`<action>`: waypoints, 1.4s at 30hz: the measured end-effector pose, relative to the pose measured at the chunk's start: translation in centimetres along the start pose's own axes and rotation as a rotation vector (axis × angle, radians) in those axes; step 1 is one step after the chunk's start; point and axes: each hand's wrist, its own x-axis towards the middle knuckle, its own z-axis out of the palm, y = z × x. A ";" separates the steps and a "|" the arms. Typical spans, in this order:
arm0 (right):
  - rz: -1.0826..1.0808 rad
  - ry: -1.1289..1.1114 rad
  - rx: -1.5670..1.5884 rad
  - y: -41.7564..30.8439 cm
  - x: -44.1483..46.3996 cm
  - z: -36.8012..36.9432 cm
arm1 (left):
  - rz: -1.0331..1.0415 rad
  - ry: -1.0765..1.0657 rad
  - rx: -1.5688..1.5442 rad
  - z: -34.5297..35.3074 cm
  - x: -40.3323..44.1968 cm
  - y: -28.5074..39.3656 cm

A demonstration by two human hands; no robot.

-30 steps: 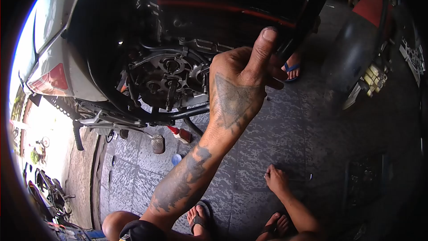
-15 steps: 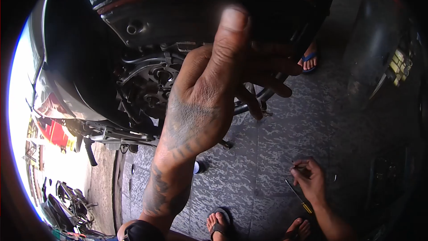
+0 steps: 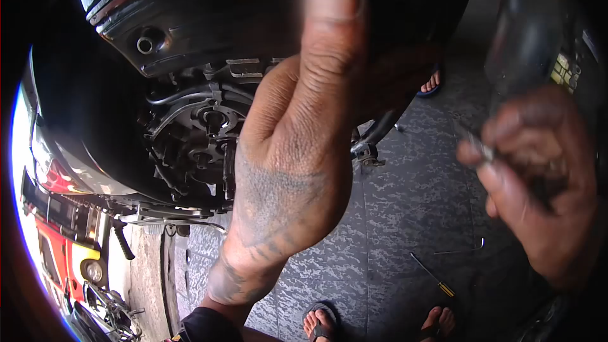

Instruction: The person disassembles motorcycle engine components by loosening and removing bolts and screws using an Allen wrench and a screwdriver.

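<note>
My left hand (image 3: pixel 288 152) reaches up from the lower left with its thumb stretched out. It lies against the underside of a black motorcycle panel (image 3: pixel 183 31), its other fingers lost in shadow. Left of the wrist is the motorcycle's exposed engine part (image 3: pixel 212 126), with hoses around it. At the right, my right hand (image 3: pixel 544 177) is raised and blurred, its fingers curled. Thumb and forefinger pinch a small metal piece (image 3: pixel 485 150), perhaps a bolt; its exact kind is unclear.
On the patterned grey floor lie a screwdriver (image 3: pixel 434 275) with a yellow handle and a thin L-shaped rod (image 3: pixel 481 243). Two sandalled feet (image 3: pixel 320 323) show at the bottom. Another person's foot (image 3: pixel 432 83) stands farther back. A red vehicle (image 3: pixel 60 247) is outside at left.
My right hand has risen from near the floor toward the camera with the small piece. My left hand's fingers have slipped from sight into shadow. The view has shifted closer to the motorcycle.
</note>
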 end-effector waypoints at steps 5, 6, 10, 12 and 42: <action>-0.058 0.251 0.320 -0.5 1.7 2.9 | 0.172 -0.111 -0.243 0.5 0.2 -0.6; -0.070 0.364 0.389 0.3 0.9 4.0 | 0.144 -0.116 -0.270 0.5 0.1 -0.5; -0.032 0.511 0.576 1.2 0.0 6.0 | -0.020 -0.141 -0.093 0.9 0.2 -1.3; -0.006 0.527 0.631 1.6 -0.5 6.3 | -0.099 -0.140 -0.164 1.6 -0.9 -1.9; -0.010 0.411 0.458 4.7 -2.9 5.7 | -0.306 0.033 -0.377 2.7 -4.0 -3.1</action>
